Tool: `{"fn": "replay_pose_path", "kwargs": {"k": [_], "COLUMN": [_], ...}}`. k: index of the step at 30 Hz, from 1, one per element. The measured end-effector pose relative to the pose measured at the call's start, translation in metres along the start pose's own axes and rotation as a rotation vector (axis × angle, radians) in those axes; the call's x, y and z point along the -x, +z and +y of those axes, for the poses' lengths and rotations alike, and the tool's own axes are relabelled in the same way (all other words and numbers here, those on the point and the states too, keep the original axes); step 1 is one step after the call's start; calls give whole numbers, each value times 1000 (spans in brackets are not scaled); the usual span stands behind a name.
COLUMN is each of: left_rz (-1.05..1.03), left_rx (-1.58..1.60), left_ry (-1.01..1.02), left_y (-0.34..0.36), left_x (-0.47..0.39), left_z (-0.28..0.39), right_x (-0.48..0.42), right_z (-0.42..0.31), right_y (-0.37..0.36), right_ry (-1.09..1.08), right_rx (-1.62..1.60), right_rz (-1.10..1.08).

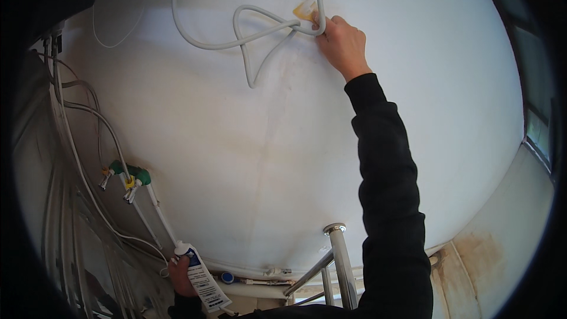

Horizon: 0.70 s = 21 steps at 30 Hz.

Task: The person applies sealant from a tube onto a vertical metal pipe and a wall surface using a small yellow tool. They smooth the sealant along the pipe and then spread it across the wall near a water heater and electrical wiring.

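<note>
My right hand is raised high against the pale wall, gripping a small yellow scraper. Whitish material shows on or beside the scraper's blade, which lies close to the wall. A looped grey cable hangs there and passes in front of my right fingers. Low on the left, my left hand holds a white tube with a blue panel and printed text. The tube is tilted, its white top end up beside my thumb.
Left of centre, a green pipe fitting carries two valves, braided hoses and white pipes. A metal railing meets the wall below. A blue round-ended fitting sits at the wall's foot. A window is at far right.
</note>
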<state>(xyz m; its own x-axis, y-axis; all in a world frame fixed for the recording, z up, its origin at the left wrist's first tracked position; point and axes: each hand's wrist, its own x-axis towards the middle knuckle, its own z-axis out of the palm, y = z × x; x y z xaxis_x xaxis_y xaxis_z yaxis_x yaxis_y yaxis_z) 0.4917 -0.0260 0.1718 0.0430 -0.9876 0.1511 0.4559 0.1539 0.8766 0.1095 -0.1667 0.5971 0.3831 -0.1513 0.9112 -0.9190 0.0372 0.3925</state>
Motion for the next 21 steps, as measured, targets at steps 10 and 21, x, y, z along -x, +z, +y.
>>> {"fn": "replay_pose_path", "kwargs": {"k": [10, 21], "left_rz": [30, 2], "left_rx": [-411, -169], "left_ry": [352, 18], "left_y": [5, 3], "left_x": [4, 3], "left_z": [2, 3], "right_x": [46, -22], "right_z": [-10, 8], "right_y": [-20, -2], "right_ry": [-331, -90], "right_rx": [-90, -98], "right_rz": [-239, 64]}}
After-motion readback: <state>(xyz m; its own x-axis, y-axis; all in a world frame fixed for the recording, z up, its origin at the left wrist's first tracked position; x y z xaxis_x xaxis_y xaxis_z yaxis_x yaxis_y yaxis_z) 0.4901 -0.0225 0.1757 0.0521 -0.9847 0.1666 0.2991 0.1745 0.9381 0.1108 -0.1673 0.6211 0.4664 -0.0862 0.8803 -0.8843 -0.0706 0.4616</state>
